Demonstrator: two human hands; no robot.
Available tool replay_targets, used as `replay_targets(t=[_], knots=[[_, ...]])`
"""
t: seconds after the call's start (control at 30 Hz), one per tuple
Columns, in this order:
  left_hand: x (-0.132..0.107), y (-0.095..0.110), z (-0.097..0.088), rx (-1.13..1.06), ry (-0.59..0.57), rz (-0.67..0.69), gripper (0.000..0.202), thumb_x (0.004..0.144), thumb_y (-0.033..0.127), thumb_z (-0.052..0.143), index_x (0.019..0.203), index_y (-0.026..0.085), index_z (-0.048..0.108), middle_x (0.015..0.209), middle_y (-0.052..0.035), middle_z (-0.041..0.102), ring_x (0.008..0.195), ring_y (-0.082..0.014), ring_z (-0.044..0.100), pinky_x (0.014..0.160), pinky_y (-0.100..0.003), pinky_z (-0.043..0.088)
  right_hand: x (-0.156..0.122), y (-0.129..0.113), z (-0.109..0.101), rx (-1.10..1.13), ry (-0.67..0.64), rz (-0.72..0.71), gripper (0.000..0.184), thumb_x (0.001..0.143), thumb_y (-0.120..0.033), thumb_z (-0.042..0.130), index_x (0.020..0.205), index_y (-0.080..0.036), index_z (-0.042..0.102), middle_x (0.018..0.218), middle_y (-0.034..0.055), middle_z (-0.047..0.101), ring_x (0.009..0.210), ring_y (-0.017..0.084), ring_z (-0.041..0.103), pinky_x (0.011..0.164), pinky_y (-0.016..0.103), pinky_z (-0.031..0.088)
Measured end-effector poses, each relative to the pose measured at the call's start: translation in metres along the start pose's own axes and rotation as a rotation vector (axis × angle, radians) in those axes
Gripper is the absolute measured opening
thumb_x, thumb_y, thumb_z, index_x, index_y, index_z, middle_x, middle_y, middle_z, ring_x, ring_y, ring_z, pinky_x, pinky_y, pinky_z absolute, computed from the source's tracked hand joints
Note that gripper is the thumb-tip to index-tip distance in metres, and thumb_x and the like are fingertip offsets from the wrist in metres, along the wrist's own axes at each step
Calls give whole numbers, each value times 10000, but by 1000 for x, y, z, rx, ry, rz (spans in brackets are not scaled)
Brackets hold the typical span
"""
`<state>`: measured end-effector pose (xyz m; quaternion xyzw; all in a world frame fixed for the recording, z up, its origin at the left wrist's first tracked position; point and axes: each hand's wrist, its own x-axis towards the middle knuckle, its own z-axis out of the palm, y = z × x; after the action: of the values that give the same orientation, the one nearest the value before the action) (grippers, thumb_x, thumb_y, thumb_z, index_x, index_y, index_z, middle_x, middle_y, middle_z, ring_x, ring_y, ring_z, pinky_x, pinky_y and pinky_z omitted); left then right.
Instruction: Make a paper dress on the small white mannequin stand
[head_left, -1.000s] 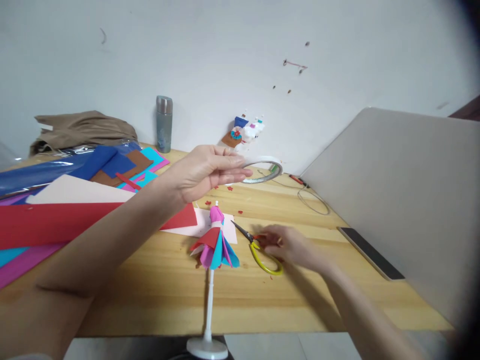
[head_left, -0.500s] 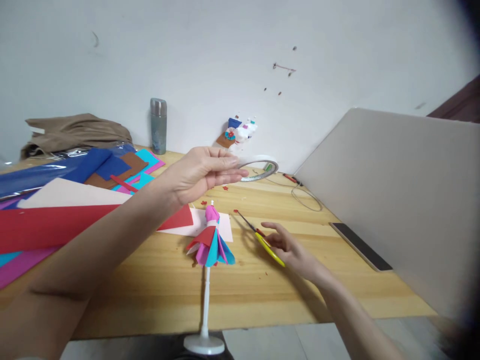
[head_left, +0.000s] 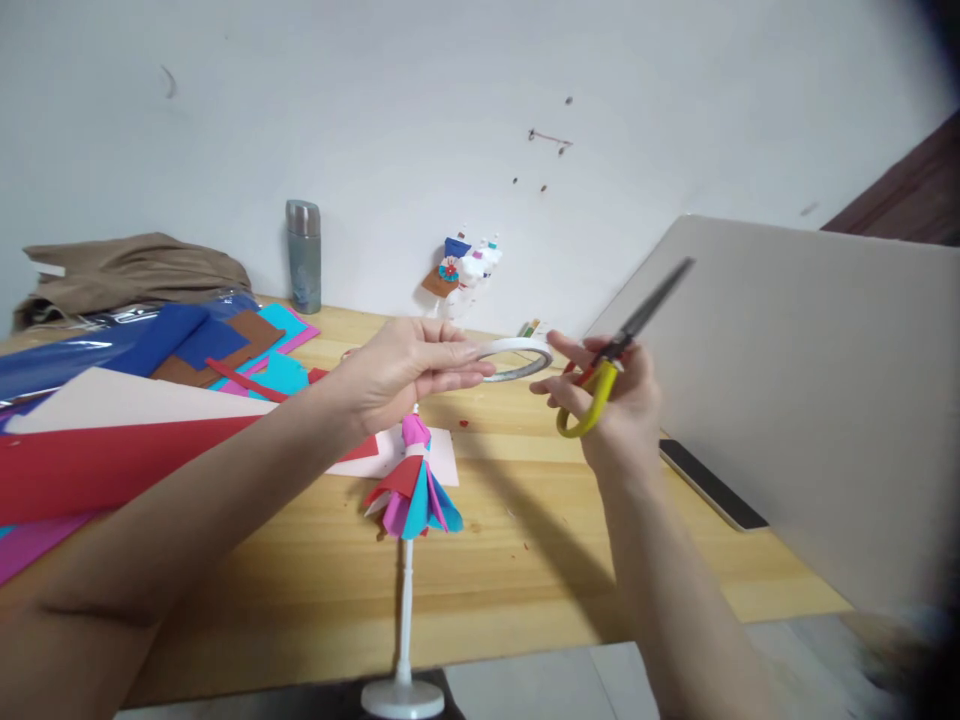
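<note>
Pinched between thumb and fingers of my left hand (head_left: 420, 365) is a roll of white tape (head_left: 529, 346), held in the air above the table. My right hand (head_left: 619, 400) grips yellow-handled scissors (head_left: 596, 405), their dark blades pointing up and to the right. The fingertips of that hand are close to the tape's right rim; whether they touch it I cannot tell. Below my hands, a small dress of red, pink and blue pieces (head_left: 420, 495) sits on a white stand (head_left: 406, 610) with a round base, at the table's front edge.
Coloured sheets (head_left: 135, 455) lie in a pile at the left. Behind them are brown cloth (head_left: 142, 275) and a grey flask (head_left: 304, 260). Small decorated figures (head_left: 461, 265) stand by the wall. At the right, a dark phone-like slab (head_left: 712, 485) rests against a pale panel (head_left: 810, 400).
My right hand has lifted the scissors from low over the table up beside the tape, and their blades now point up and right. My left hand still holds the tape, slightly lower in view.
</note>
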<state>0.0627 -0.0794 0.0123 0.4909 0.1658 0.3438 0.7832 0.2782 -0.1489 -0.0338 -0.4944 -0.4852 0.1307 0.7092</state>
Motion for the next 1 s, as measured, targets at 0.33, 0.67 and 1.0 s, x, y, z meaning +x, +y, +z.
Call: replay_targets(t=[0.33,0.67,1.0], knots=[[4,-12,0,85,8,-23,181,864,75,708,699,102,639,765,-38,707,781,-161,743,948,-380,555,26,7,20,130,31,-59,404,626,-153,769,883,-247,471,730,-50,717,506,119,630,452,223,421],[16,-22,-9,5,69,52,125,846,82,719,746,88,644,890,-87,729,926,-173,723,1100,-425,471,25,30,15,188,-113,214,484,522,-219,859,883,-234,535,764,-40,683,529,134,654,427,224,440],[19,-18,-15,-77,94,109,92,844,103,731,772,80,677,897,-111,733,988,-200,726,1142,-412,433,2,-4,-3,193,-485,100,581,717,-771,681,956,-254,567,684,-13,587,520,140,467,510,307,377]])
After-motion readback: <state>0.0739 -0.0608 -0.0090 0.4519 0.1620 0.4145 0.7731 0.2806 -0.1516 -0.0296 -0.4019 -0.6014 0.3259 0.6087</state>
